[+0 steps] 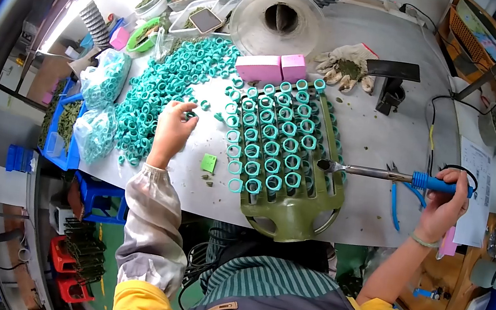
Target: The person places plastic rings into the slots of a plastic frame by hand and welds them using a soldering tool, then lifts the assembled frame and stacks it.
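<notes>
My right hand (448, 199) is wrapped round the blue handle of a soldering iron (378, 173). The iron's dark tip reaches over the right side of an olive-green slotted plastic piece (290, 215). Rows of teal plastic rings (271, 131) stand on this piece, with more along its right edge. To the left, my left hand (172, 133) hovers beside a big heap of loose teal rings (170, 77). Its thumb and forefinger curl round what looks like one teal ring, partly hidden by the fingers.
Two pink blocks (266, 67) lie behind the slotted piece, near a soiled glove (348, 66) and a funnel-shaped extraction hood (278, 23). Blue-handled pliers (396, 204) rest below the iron. Bagged rings (98, 112) sit left, with a small green square (209, 162) nearer me.
</notes>
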{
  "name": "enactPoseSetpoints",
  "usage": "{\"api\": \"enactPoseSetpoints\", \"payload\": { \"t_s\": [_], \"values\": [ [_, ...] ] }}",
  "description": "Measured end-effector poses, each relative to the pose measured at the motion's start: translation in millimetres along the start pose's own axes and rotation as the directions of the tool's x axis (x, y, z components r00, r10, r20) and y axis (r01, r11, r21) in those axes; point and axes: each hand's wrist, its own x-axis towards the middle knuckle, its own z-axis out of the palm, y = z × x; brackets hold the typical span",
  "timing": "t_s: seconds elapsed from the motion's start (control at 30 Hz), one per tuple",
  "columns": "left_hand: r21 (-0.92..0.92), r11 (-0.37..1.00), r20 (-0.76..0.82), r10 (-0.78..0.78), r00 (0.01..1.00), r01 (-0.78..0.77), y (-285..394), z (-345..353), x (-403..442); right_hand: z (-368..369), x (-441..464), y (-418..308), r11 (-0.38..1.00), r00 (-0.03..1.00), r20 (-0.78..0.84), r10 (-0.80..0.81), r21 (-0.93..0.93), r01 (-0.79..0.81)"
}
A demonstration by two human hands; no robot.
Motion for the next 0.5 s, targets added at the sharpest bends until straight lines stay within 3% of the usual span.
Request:
{"api": "enactPoseSetpoints", "payload": {
  "t_s": [0.03,0.07,0.13,0.17,0.2,0.27,0.3,0.5],
  "values": [
    [0.052,0.997,-0.011,0.053,0.999,-0.052,10,-1,-2,0,-1,-1,1.000,1.000,-0.007,-0.005,-0.003,0.005],
    [-0.012,0.999,-0.001,0.047,0.999,-0.047,23,-1,-6,-1,-2,-2,1.000,1.000,-0.001,-0.012,-0.006,0.012],
    [-0.365,0.931,0.105,0.062,0.993,-0.019,63,8,-17,-1,-3,-2,1.000,1.000,-0.015,-0.022,0.001,0.022],
    [-0.520,0.853,0.150,0.145,0.978,-0.047,87,12,-26,-1,-3,-2,1.000,0.999,-0.019,-0.026,0.004,0.026],
    [-0.579,0.814,0.284,0.143,0.948,0.051,113,13,-35,-2,-4,-1,1.000,1.000,0.001,-0.015,0.022,0.015],
    [-0.606,0.786,0.211,0.308,0.928,-0.123,141,35,-52,-5,-4,3,1.000,0.999,0.032,-0.018,0.016,0.018],
    [-0.436,0.826,0.130,0.450,0.884,-0.357,151,43,-53,-7,-4,6,1.000,0.999,0.047,-0.022,0.012,0.021],
    [-0.368,0.791,0.076,0.550,0.832,-0.489,170,81,-53,0,-9,15,0.998,0.999,0.036,0.025,0.060,-0.028]
  ]
}}
